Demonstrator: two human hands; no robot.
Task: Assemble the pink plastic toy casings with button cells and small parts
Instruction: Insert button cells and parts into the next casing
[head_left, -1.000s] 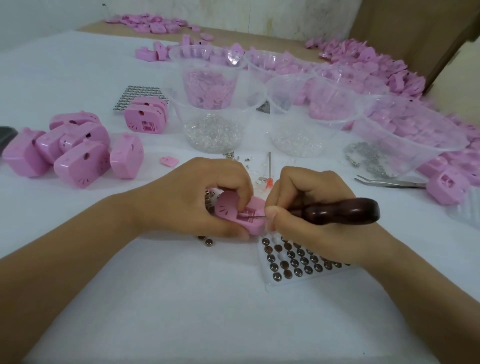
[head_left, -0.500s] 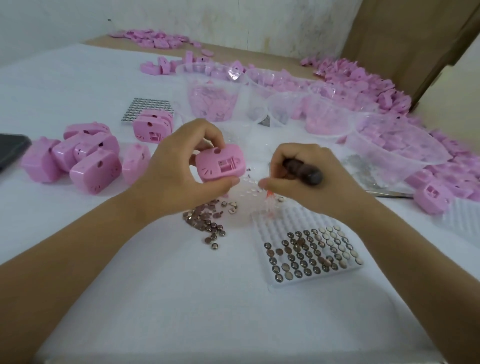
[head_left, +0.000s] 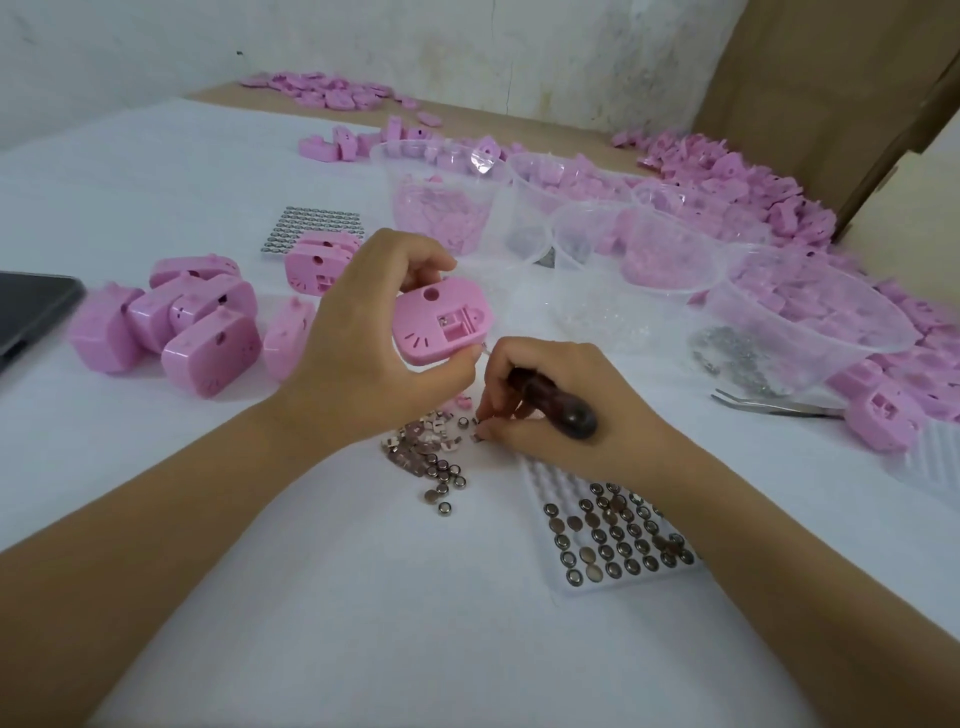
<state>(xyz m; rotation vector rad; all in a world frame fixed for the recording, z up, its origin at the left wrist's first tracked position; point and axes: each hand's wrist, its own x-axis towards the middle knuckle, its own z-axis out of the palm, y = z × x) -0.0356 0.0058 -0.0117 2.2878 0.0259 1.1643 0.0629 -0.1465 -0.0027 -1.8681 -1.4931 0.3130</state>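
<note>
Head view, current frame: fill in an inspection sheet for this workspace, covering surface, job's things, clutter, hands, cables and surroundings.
Surface: table under a white cloth.
Job's things: pink casing, compartment side facing the camera; loose button cells beside a part-filled cell tray; second cell tray farther back; group of casings at left; clear tubs of parts.
Clutter: tweezers at right; dark flat object at left edge.
Grippers: left hand grips the pink casing; right hand holds a wooden-handled tool, its fingertips at the small parts on the cloth.
Cables: nothing seen.
Surroundings: pale wall, brown cardboard, heap of pink parts at far right.
</note>
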